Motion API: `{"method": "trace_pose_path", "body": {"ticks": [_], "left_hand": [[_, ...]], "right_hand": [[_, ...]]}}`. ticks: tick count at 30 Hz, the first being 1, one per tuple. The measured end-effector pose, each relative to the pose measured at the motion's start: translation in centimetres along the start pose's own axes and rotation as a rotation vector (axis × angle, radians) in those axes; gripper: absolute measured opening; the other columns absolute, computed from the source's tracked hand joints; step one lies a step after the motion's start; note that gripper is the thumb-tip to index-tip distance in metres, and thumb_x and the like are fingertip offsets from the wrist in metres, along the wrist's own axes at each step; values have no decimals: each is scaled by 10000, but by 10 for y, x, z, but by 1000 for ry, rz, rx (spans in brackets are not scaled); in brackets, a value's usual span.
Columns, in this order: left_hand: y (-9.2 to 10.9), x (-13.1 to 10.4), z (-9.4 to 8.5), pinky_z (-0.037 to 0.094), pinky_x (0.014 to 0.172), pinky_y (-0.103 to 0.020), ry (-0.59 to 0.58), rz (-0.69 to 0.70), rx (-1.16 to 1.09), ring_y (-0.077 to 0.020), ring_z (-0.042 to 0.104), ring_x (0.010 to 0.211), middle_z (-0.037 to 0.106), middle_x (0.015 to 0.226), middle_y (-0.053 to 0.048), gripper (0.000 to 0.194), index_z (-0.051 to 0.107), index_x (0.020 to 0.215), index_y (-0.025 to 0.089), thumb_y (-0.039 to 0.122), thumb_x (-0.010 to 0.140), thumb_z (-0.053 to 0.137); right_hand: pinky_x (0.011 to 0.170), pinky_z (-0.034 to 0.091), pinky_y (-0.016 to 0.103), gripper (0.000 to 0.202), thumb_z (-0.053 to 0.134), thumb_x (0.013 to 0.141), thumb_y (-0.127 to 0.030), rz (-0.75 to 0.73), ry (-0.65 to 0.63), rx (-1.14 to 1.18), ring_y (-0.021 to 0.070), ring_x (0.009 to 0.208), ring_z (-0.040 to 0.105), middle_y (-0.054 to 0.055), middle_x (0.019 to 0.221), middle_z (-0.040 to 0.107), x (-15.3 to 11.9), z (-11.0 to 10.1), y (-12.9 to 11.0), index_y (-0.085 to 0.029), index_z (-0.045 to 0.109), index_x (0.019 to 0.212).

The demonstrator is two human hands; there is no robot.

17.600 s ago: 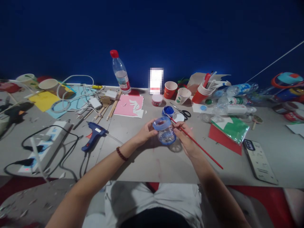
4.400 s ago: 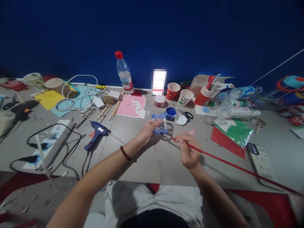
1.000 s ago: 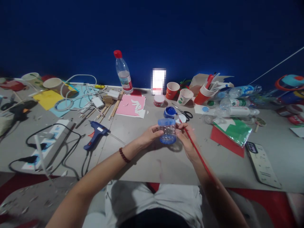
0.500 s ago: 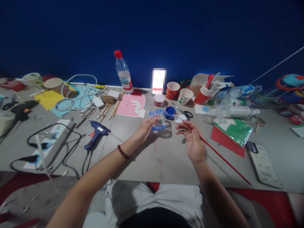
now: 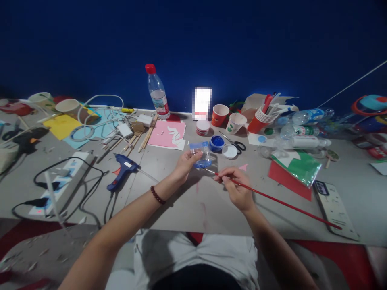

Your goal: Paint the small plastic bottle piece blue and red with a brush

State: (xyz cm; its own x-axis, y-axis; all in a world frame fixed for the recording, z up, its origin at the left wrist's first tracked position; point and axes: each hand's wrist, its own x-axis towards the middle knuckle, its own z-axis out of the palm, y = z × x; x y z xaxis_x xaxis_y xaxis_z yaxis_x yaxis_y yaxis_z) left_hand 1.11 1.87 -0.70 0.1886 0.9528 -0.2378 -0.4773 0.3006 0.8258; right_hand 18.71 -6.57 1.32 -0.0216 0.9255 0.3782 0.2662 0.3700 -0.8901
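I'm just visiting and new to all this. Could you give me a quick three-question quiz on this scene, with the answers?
1. Which hand holds the red-handled brush?
2. True or false: the pot of blue paint stands open.
3. What does the left hand hold?
a) scissors
b) a clear container with blue ends
c) a glue gun

Key: 1. The right hand. 2. True. 3. b.

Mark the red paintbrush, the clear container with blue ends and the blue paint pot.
Red paintbrush (image 5: 273, 198): head view, on the handle.
Clear container with blue ends (image 5: 206, 154): head view, transparent side wall.
Blue paint pot (image 5: 215, 149): head view, front outer wall.
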Motion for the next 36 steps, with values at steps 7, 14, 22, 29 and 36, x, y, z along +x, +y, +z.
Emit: {"method": "trace_pose_path", "body": {"ticks": [7,14,22,29,36], "left_hand": [[0,-7,5,493,762,-311,44,11,110,-157,650,769,725,848,-45,424,715,892,138,379,598,904],[3,-7,7,487,803,-313,52,8,69,-155,653,784,728,830,-34,393,719,866,148,342,582,908],[2,-6,6,506,823,-342,43,2,42,-157,653,776,739,839,-34,367,718,852,165,349,599,909],[-1,-6,7,491,807,-332,68,22,68,-157,647,783,730,845,-39,365,717,872,152,319,607,905],[-4,-6,6,496,728,-299,56,21,109,-139,630,734,718,833,-43,419,699,879,132,357,595,909]], "right_hand": [[610,551,283,101,534,908,-212,8,-30,-103,158,677,694,12,761,737,-1,3,0,-226,629,878],[612,551,279,118,524,887,-180,-15,-5,-183,152,672,691,2,761,732,3,5,-7,-235,622,854],[553,517,273,125,531,857,-161,-78,125,-271,149,580,656,-16,670,706,5,0,-6,-235,609,792],[608,529,296,143,522,880,-161,-123,84,-197,164,655,669,3,706,690,-2,0,2,-227,627,809],[658,537,268,163,500,859,-119,-234,-40,-277,149,680,664,-4,735,689,3,13,-11,-237,608,828]]}}
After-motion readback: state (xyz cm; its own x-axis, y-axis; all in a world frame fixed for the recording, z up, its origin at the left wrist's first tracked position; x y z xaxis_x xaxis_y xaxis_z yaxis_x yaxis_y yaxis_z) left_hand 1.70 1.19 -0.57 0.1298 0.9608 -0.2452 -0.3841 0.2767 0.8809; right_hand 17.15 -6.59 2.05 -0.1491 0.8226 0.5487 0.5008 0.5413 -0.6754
